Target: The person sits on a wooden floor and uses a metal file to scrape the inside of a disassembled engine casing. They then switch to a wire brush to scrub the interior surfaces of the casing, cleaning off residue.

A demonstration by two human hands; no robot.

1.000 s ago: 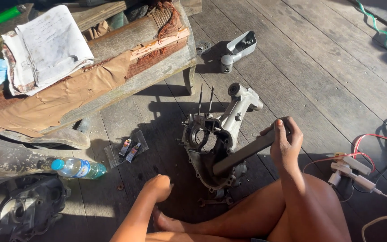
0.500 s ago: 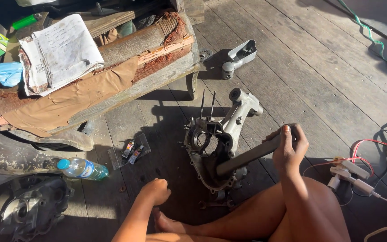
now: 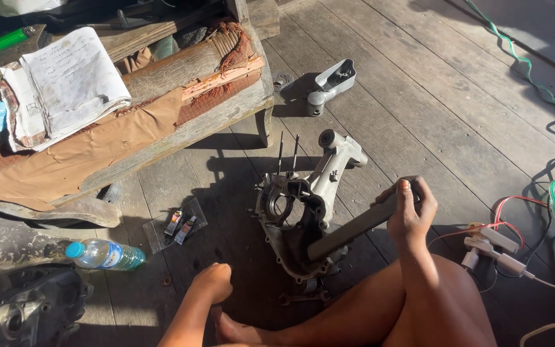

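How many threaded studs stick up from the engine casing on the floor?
2: both studs stand side by side at the far end of the grey engine casing; others may be hidden.

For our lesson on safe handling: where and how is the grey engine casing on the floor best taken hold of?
Probably by the long arm of the engine casing that slopes up to the rounded boss, coming from its far right side. That arm is bare and narrow enough to wrap, while two thin studs stick up on the left and the right hand holds a bar across the near end.
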